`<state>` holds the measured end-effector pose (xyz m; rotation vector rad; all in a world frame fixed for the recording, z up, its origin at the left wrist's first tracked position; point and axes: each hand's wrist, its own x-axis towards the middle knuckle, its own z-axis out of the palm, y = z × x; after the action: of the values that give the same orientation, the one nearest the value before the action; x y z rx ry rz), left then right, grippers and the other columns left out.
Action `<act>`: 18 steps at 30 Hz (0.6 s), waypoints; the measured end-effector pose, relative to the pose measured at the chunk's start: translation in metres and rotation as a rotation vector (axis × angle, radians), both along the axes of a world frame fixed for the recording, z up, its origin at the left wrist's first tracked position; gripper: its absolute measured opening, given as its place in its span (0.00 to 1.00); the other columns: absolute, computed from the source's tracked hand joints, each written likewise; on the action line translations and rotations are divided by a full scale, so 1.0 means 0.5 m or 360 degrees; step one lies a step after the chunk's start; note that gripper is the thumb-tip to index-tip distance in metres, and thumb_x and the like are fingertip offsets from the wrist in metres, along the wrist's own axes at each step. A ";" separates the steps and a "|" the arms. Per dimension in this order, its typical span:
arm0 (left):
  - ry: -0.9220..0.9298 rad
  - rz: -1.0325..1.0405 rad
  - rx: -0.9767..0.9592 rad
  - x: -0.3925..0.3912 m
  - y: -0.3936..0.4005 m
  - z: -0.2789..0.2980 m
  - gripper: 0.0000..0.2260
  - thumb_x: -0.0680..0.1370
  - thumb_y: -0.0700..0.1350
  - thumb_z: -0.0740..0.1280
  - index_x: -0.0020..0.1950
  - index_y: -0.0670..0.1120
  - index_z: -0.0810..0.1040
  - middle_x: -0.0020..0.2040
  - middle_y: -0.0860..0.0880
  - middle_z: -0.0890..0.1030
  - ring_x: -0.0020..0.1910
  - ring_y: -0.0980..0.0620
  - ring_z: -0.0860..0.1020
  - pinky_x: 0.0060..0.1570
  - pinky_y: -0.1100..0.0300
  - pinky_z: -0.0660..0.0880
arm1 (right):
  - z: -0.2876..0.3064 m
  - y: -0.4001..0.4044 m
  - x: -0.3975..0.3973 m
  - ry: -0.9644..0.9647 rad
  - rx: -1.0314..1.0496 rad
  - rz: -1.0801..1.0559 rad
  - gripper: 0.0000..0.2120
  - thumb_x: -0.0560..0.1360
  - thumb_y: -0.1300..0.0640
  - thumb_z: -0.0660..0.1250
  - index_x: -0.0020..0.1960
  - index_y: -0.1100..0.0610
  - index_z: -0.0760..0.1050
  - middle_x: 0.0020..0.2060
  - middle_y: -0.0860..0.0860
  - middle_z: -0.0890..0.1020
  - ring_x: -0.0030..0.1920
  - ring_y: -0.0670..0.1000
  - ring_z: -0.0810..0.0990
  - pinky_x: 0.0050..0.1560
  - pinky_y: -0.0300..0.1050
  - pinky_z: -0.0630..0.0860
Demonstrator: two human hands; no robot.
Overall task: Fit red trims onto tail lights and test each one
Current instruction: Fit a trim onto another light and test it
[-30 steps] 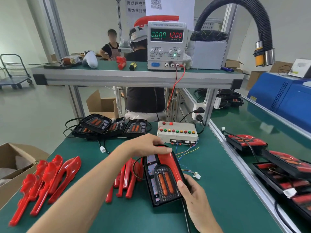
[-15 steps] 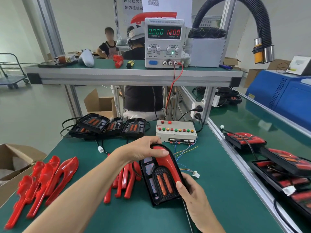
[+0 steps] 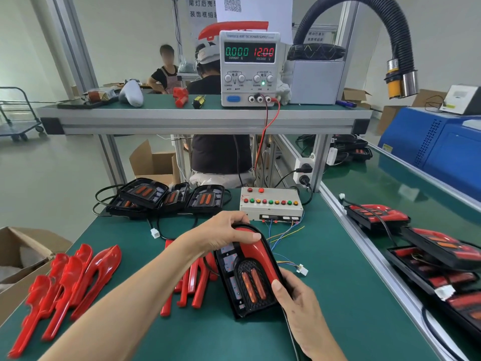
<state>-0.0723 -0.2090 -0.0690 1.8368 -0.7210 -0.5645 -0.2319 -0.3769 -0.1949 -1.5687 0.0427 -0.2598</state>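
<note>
A black tail light (image 3: 248, 285) with two orange lenses lies on the green bench in front of me, a red trim (image 3: 256, 254) laid along its right side. My left hand (image 3: 223, 235) grips the far end of the light, thumb pressing on the trim's top. My right hand (image 3: 291, 293) holds the near right edge, thumb on the trim's lower end. Loose red trims (image 3: 75, 280) lie at the left, and more red trims (image 3: 192, 282) sit under my left forearm. The white test box (image 3: 270, 204) with coloured buttons stands just behind.
Bare black tail lights (image 3: 166, 196) are stacked at the back left. Finished lights with red trim (image 3: 377, 216) lie on the right bench. A power supply (image 3: 250, 69) on the upper shelf reads 0.000 and 12.00. A loose white connector (image 3: 302, 269) lies right of the light. Cardboard box (image 3: 18, 254) at left.
Both hands keep their hold on the tail light. My left thumb has slid a little further over the top of the red trim; the light has barely moved.
</note>
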 end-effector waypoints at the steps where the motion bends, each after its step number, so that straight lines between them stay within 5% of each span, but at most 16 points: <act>1: -0.0009 0.0000 -0.0006 -0.001 0.001 -0.003 0.10 0.73 0.46 0.78 0.45 0.45 0.79 0.40 0.51 0.82 0.40 0.56 0.79 0.47 0.62 0.77 | -0.002 -0.001 0.000 0.0006 -0.0008 -0.0001 0.23 0.75 0.36 0.71 0.66 0.45 0.79 0.61 0.51 0.84 0.64 0.52 0.81 0.70 0.56 0.73; 4: -0.0038 -0.0023 0.0027 -0.002 0.011 -0.002 0.10 0.73 0.50 0.78 0.44 0.47 0.79 0.38 0.55 0.82 0.39 0.59 0.79 0.44 0.66 0.76 | -0.006 0.000 0.002 0.0029 -0.0053 0.0017 0.21 0.78 0.38 0.69 0.67 0.45 0.78 0.61 0.51 0.84 0.64 0.53 0.81 0.70 0.58 0.72; 6: -0.0007 -0.0070 0.0075 0.000 0.021 0.005 0.14 0.72 0.54 0.78 0.50 0.46 0.81 0.45 0.50 0.84 0.45 0.57 0.81 0.51 0.63 0.78 | -0.010 0.000 0.004 0.0038 -0.0065 0.0014 0.21 0.78 0.38 0.68 0.68 0.45 0.77 0.61 0.51 0.84 0.64 0.53 0.81 0.70 0.59 0.72; 10: 0.0034 -0.0148 0.0109 0.006 0.033 0.013 0.13 0.76 0.46 0.76 0.57 0.43 0.80 0.52 0.48 0.85 0.50 0.54 0.82 0.57 0.60 0.79 | -0.014 -0.002 0.005 0.0045 -0.0050 0.0032 0.23 0.77 0.35 0.68 0.68 0.45 0.77 0.61 0.51 0.84 0.63 0.53 0.81 0.70 0.59 0.72; 18: -0.0001 -0.0146 -0.0034 0.006 0.034 0.006 0.12 0.76 0.43 0.76 0.57 0.43 0.81 0.53 0.48 0.85 0.52 0.54 0.82 0.58 0.59 0.78 | -0.013 -0.001 0.004 0.0025 -0.0038 0.0032 0.20 0.77 0.38 0.67 0.65 0.44 0.78 0.60 0.51 0.84 0.62 0.53 0.82 0.70 0.57 0.73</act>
<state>-0.0694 -0.1921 -0.0658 1.7910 -0.8121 -0.6136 -0.2299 -0.3772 -0.2014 -1.5945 0.0361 -0.2328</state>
